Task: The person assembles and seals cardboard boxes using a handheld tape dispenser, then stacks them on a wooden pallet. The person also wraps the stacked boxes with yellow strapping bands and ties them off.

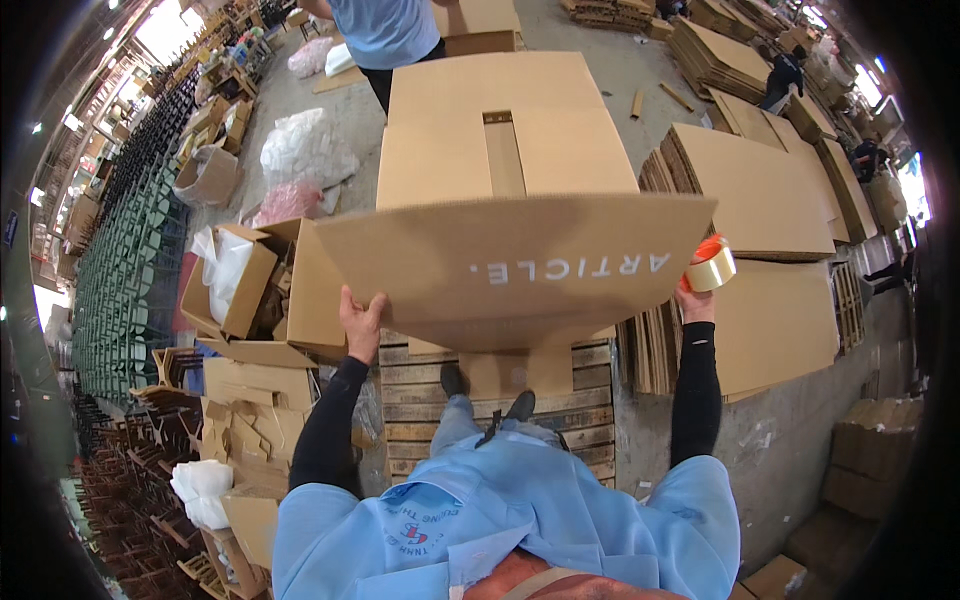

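Note:
A brown cardboard carton with white print on its side is held up in front of me, tilted. My left hand grips its lower left edge, thumb showing on the near side and some fingers hidden. At the right edge, my right hand is closed on a roll of packing tape with an orange-red core. That hand is also against the carton, though its fingers are partly hidden. Just beyond stands a larger closed cardboard box with a slot-like gap in its top.
I stand on a wooden pallet. Stacked flat cardboard lies to the right. On the left are an open box with white wrapping, cardboard scraps and rows of green chairs. Another person stands beyond the large box.

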### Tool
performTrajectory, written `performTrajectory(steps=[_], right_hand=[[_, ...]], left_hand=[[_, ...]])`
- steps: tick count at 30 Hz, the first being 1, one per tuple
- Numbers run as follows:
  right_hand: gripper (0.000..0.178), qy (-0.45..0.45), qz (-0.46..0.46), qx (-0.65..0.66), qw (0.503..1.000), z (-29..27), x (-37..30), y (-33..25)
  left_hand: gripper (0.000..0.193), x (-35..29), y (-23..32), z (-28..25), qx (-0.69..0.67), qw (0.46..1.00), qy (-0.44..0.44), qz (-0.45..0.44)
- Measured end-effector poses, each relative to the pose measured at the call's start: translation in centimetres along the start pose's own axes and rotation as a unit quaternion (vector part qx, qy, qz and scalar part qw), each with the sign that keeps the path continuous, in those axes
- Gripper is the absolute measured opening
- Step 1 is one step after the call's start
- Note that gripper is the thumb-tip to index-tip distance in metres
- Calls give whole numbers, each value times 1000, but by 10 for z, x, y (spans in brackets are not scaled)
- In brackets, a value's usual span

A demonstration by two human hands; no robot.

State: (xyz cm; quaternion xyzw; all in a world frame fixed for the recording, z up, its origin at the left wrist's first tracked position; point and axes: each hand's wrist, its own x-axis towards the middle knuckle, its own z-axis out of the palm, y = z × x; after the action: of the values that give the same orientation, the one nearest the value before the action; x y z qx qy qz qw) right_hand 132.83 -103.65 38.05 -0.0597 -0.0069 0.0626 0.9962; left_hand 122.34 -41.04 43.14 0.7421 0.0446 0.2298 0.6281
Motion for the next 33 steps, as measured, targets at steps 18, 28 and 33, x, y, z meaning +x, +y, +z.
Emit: performTrajectory(steps=[18,28,33], right_hand=[[24,81,53,-334,937,80,54,271],[29,119,58,-439,889,110,40,271],[32,120,31,-490,863,108,32,274]], left_hand=[[55,34,-27,4,169,955,-101,-224],[92,134,-67,-84,-230,928,80,-283],[90,125,-84,37,-239,894,-177,-334]])
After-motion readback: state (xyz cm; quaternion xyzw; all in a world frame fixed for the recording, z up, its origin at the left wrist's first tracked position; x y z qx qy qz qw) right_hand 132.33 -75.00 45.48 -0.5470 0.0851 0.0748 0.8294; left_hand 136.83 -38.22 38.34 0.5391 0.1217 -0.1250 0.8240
